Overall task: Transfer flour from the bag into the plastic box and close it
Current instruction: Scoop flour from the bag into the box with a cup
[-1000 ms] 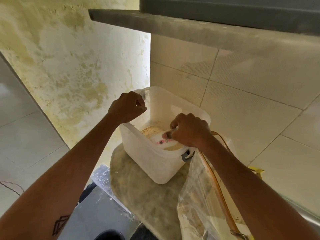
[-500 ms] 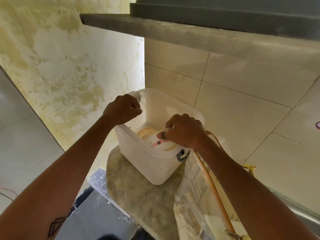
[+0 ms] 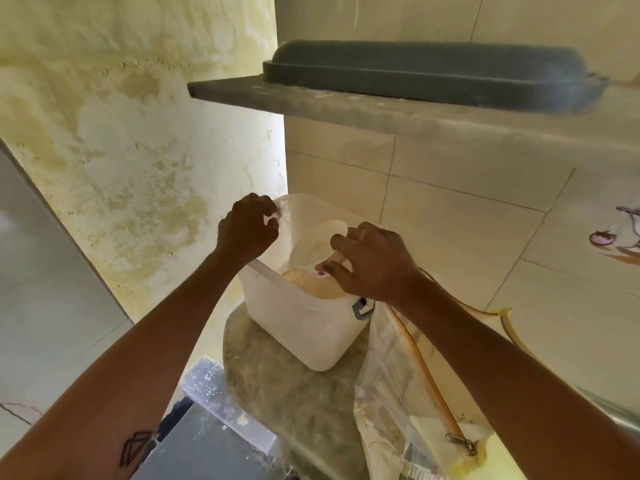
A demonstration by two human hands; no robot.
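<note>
Flour (image 3: 320, 289) shifts loosely, so your left hand (image 3: 247, 233) grips the light plastic box (image 3: 298, 323) rim while your right hand (image 3: 375, 268) pinches the small cup (image 3: 327, 251).

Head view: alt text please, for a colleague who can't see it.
Left hand grips the plastic box rim while the right hand holds a white scoop over the flour inside. A clear bag lies beside it.

Left hand (image 3: 246, 230), right hand (image 3: 375, 268) curled, gripping.
</note>
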